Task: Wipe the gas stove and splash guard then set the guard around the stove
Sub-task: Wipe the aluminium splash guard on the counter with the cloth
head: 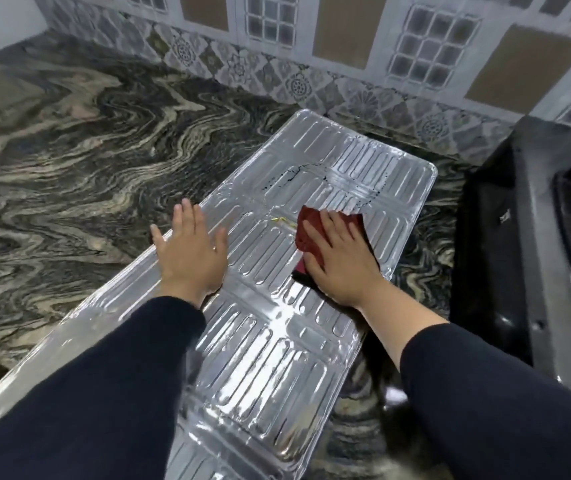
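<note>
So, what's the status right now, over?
Left hand flat on silver foil splash guard. Right hand presses dark red cloth on it. Black gas stove beside, nothing blocking.

We see a stone countertop (69,150) swirled black, grey and cream, meeting a tiled wall (346,39) with a floral border strip (298,85) beneath tan panels.

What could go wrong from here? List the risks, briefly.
1. The splash guard shows dark cracks near its far end. The red cloth under the right hand could catch there and tear them wider.
2. Its near end seems to overhang the counter edge, so pressure from the left hand might crease the thin sheet.
</note>
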`<state>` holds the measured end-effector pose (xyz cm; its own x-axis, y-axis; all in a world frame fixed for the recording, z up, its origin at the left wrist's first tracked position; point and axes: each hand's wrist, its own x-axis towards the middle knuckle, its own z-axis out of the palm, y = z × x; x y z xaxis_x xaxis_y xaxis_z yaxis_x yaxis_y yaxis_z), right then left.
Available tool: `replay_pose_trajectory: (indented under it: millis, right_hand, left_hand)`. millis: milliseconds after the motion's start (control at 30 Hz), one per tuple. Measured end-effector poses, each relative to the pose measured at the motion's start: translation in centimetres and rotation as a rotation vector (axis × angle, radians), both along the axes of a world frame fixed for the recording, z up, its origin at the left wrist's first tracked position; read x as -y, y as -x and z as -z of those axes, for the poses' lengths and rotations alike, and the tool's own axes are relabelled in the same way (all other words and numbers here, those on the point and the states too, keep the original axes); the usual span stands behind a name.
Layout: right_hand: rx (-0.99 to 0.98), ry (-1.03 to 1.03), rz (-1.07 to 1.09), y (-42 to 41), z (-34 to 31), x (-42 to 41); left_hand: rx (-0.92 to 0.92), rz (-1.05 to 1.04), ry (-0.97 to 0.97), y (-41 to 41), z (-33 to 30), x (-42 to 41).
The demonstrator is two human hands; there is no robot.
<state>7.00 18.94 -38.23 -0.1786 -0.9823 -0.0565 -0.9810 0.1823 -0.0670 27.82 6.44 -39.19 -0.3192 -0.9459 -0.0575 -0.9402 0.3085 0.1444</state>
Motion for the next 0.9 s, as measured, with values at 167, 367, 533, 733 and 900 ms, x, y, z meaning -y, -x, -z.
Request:
replay_pose_trajectory:
  millis: [167,367,533,733,900]
  right_hand:
    - [0.046,-0.021,0.068,3.6,-0.1,2.0]
    - [0.012,-0.088,0.223,12.2,-0.3,6.9]
    - [0.036,-0.075,0.322,17.4,-0.2,10.7]
    - [0.101,-0.058,0.408,16.8,-0.5,11.6]
    - [0.180,-0.047,0.363,9.3,-0.8,7.6]
  left_hand:
    - [0.007,0.021,0.036,-0.2,0.5,0.2]
    - [0.006,0.027,0.074,-0.1,0.7,0.3]
    - [0.008,0.020,0.088,-0.1,0.8,0.3]
    - [0.005,0.015,0.096,0.0,0.8,0.3]
    - [0.020,0.010,0.085,0.1,0.6,0.2]
